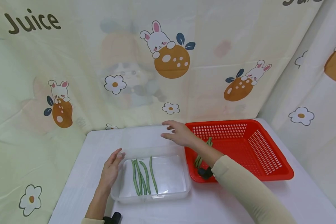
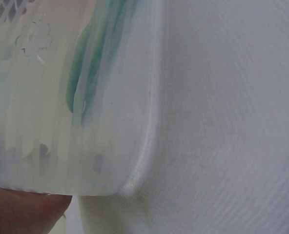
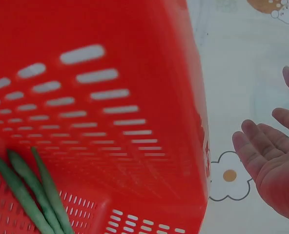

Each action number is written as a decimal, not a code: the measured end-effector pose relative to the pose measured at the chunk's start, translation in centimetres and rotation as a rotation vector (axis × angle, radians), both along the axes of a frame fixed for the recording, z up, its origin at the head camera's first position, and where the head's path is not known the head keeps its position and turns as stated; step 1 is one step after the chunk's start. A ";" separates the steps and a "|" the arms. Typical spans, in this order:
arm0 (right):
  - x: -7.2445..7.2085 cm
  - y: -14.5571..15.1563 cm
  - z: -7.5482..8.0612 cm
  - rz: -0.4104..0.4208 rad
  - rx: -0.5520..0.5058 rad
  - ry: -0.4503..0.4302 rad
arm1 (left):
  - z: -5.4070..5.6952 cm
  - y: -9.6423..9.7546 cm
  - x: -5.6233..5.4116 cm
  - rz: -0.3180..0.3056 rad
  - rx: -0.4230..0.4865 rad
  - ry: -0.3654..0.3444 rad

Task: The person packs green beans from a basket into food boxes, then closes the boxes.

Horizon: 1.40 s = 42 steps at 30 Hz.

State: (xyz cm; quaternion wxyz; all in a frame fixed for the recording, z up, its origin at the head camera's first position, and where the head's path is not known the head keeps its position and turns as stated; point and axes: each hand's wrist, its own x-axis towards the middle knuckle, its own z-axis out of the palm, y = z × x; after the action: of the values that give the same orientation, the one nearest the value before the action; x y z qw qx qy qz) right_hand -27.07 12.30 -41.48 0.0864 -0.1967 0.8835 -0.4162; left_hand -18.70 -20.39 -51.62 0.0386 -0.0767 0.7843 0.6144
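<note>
My left hand (image 1: 111, 168) rests at the left rim of a clear plastic container (image 1: 172, 195), its fingers relaxed; in the left wrist view part of the hand (image 2: 27, 209) touches the container wall. Several green beans (image 1: 146, 177) lie lengthwise side by side on the container's floor. My right hand (image 1: 179, 133) hovers above the far side of the container, next to the red basket (image 1: 268, 165), fingers spread and holding nothing. At the basket's left end lie more green beans (image 1: 197, 161), partly hidden by the right forearm; three show in the right wrist view.
The basket has slotted walls and stands to the right, close against the container. Both sit on a white-covered table (image 1: 98, 155). Behind rises a cloth curtain (image 1: 201, 93) printed with rabbits, fruit and flowers.
</note>
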 end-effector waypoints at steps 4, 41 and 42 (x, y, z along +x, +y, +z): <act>-0.1 0.6 0.1 -0.002 -0.004 0.004 | 0.0 0.0 -0.1 -0.002 0.005 0.004; -0.8 7.0 -1.7 -0.136 0.004 -0.054 | -0.1 0.0 0.0 0.001 0.005 0.000; -0.8 7.2 -1.8 -0.140 0.002 -0.060 | -0.1 0.0 0.0 0.000 0.005 0.002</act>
State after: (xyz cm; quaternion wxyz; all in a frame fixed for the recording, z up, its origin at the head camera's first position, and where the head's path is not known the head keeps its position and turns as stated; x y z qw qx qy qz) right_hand -27.84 19.48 -43.24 0.0835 -0.1217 0.8926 -0.4259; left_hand -18.71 -20.39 -51.72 0.0383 -0.0759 0.7829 0.6163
